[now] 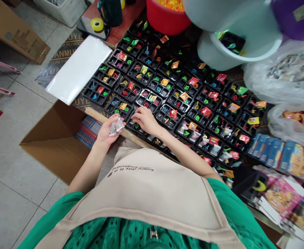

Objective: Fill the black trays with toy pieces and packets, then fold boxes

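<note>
My left hand (107, 133), palm up in front of the table edge, is closed around some small clear plastic packets (117, 127) with pale contents. My right hand (147, 121) reaches down over a black compartment tray (136, 127) in the front row, its fingers bent together at the tray. Whatever those fingertips may pinch is hidden. Beside it sits another black tray (118, 106) with small coloured plastic pieces and an orange packet. Clear packets with whitish contents (194, 135) lie in several trays to the right.
Rows of filled black trays cover the table. A white stack of plastic sheets (80, 67) lies left, above an open carton (53, 148). At the back stand a red tub (167, 19) and a pale bucket (209, 52). Printed boxes (297, 160) lie right.
</note>
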`<action>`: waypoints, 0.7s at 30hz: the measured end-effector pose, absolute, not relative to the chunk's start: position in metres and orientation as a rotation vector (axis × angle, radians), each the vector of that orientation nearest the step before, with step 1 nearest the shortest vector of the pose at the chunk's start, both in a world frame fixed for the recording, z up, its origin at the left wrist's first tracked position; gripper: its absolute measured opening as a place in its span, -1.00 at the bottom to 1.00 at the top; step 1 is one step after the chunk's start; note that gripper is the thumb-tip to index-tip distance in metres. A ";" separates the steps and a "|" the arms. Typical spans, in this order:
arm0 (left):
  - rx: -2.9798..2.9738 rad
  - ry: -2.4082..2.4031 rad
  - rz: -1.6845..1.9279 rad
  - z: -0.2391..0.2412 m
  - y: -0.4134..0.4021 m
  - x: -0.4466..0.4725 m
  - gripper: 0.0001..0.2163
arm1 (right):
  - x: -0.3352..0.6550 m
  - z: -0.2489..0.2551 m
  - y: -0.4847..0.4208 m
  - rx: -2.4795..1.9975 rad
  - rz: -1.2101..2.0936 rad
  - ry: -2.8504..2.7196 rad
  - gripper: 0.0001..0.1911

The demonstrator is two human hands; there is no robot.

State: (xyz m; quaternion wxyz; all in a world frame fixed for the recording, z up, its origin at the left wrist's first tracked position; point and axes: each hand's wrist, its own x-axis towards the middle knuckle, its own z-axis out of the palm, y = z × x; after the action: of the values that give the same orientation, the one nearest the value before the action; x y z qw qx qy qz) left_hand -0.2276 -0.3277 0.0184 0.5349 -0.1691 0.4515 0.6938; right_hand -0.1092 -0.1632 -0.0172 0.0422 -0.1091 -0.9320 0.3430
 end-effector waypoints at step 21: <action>-0.475 0.965 1.606 0.013 -0.296 -0.235 -0.90 | -0.133 -0.002 -0.160 -0.422 1.319 -2.197 -0.70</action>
State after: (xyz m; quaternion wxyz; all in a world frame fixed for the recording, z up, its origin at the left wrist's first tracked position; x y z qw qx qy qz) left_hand -0.2354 -0.2964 0.0130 0.5680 -0.2023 0.4109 0.6838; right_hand -0.1325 -0.1600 -0.0016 0.2691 -0.1564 -0.8148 0.4891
